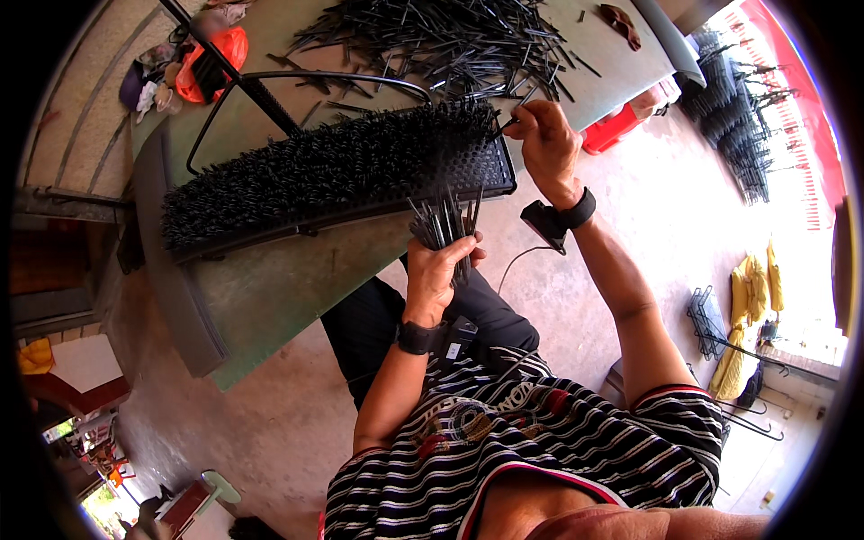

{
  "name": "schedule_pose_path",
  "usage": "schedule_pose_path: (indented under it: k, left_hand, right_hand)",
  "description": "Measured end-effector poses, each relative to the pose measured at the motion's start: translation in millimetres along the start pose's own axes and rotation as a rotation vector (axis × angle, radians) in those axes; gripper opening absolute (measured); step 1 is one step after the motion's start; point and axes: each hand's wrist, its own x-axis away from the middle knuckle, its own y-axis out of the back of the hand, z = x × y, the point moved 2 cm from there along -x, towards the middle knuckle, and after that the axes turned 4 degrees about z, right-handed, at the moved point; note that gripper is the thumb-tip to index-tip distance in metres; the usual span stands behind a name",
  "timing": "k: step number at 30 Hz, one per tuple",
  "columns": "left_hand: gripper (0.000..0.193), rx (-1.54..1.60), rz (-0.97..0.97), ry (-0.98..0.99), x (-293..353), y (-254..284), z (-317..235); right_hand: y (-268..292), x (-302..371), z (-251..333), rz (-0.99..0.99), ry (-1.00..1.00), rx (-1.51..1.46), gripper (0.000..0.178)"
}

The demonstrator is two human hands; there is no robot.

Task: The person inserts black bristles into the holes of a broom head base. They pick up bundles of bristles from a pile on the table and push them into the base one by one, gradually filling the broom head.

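On the table lies a long black frame [490,171], its perforated base thickly covered with short black bristle-like strips [306,166]. Toward its right end the holed base shows bare. My left hand [434,277], just below the near edge of the frame, is closed around a bundle of thin black strips [441,223] that stick up from the fist. At the far right corner of the frame, my right hand [547,148] pinches a single thin black strip [506,127]. Whether that strip's tip touches the base cannot be made out.
A big heap of loose black strips [441,45] spreads over the far side of the green-topped table [306,270]. A thin black looped metal bar [342,76] rises behind the frame. An orange-red bag [220,67] lies far left; a red container [612,130] stands right of the table.
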Motion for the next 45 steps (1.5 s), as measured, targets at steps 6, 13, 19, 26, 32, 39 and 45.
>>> schedule_pose_path:
  k: [6,13,19,26,32,39,45]
  left_hand:
    - [0.017,0.001,-0.023,-0.013,-1,0,-3]
    - [0.014,0.018,-0.031,-0.028,-1,-1,-6]
    - [0.016,-0.008,-0.008,-0.007,-1,-5,-3]
    - [0.015,-0.014,-0.035,-0.008,1,-6,-5]
    - [0.017,-0.034,0.009,-0.016,-2,-19,-10]
    - [0.021,-0.085,-0.015,-0.021,-8,-17,-2]
    - [0.014,-0.023,-0.031,-0.01,-7,-13,-3]
  right_hand:
    - [-5,1,0,0.185,0.188,0.177,0.005]
    - [-1,-1,6,0.256,0.074,0.342,0.006]
    - [-6,-10,8,0.363,0.25,0.426,0.009]
    - [2,-1,11,0.439,0.234,0.413,0.013]
    - [14,29,14,0.617,-0.724,-0.368,0.026]
    - [19,2,10,0.038,-0.275,-0.273,0.015]
    - [4,3,-8,0.027,-0.1,-0.046,0.014]
